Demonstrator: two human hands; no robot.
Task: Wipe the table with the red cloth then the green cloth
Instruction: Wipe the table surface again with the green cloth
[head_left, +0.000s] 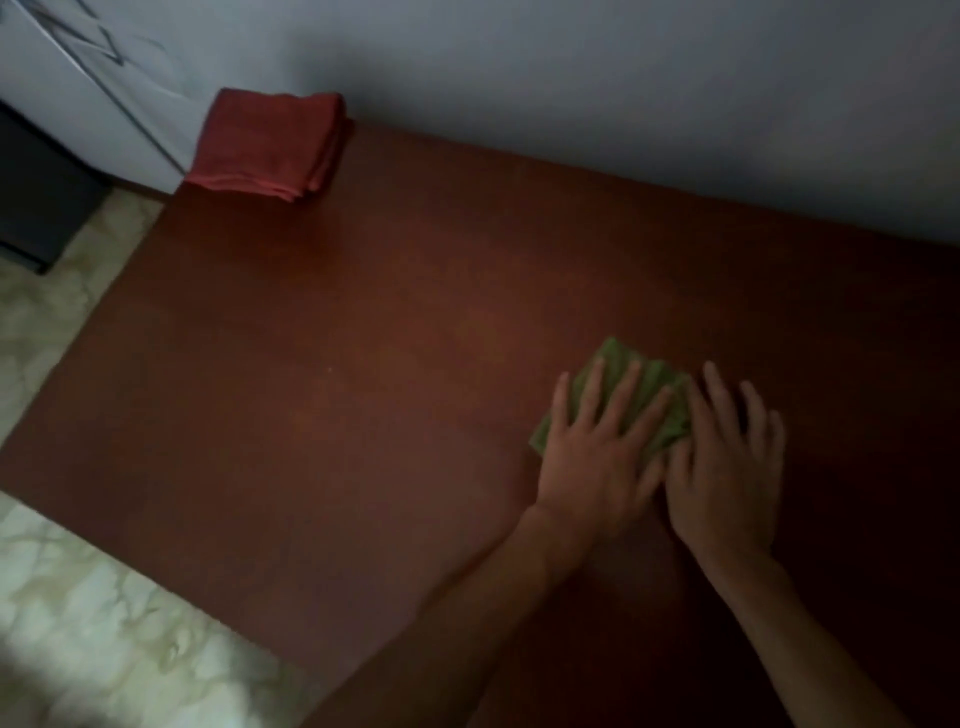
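Green cloth (644, 400) lies right of frame centre on the brown bench (363, 364), pinned flat under the spread left hand (597, 447); the right hand (727, 467) rests flat, fingers extended, at its edge. Red cloth (267, 143) sits folded upper left. Keep palm pressure even and sweep overlapping strokes toward the unwiped left side.
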